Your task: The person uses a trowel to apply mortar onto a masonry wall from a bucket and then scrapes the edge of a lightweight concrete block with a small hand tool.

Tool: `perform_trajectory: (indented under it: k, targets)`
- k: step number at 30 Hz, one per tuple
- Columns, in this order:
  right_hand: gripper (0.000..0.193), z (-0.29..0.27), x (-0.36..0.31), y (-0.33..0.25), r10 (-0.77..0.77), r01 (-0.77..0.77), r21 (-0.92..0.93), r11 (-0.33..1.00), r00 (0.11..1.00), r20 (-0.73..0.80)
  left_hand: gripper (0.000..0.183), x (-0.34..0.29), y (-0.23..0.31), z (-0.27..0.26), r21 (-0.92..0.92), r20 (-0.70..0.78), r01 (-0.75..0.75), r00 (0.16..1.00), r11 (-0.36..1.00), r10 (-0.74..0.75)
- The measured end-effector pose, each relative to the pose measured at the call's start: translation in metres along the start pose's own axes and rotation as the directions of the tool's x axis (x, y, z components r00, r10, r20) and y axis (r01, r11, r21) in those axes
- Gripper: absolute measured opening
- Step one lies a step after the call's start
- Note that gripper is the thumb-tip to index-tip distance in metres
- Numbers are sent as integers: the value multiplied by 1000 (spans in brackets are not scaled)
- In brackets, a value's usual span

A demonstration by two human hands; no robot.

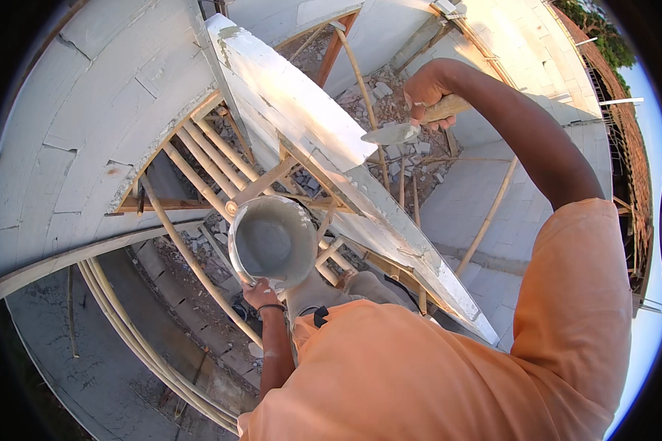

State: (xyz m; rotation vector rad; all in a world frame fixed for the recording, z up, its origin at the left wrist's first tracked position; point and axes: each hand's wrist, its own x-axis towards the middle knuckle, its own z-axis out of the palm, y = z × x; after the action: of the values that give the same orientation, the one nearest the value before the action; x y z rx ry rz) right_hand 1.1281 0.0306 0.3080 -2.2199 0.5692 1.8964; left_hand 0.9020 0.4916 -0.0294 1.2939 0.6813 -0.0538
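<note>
My left hand grips the near rim of a round, mortar-smeared bucket. Grey wet-looking material lies in the bottom of it. Raised at the far right, my right hand is closed around the wooden handle of a trowel. The trowel's blade points left, close to the end of a white block on top of the wall; whether the two touch I cannot tell. Grey mortar covers the wall top that runs from the block's end toward me.
Bamboo poles form a platform beyond the bucket, with other poles leaning around it. A tall white block wall stands on the left. Rubble lies far below on the right. More bamboo slants across the lower left.
</note>
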Motion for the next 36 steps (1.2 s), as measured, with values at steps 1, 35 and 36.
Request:
perform_trajectory:
  k: [1,35,36]
  targets:
    - [24,17,-17,22,-16,16,36,999,1000,-12,44,-2,3,-1,19,28,-23,999,1000,23]
    - [40,385,275,-155,485,871,443,-213,488,-726,66,-65,30,-31,213,78,280,950,936,-302]
    - [41,403,257,-138,436,881,452,-141,465,-770,68,-69,26,-26,234,56,260,958,937,-280]
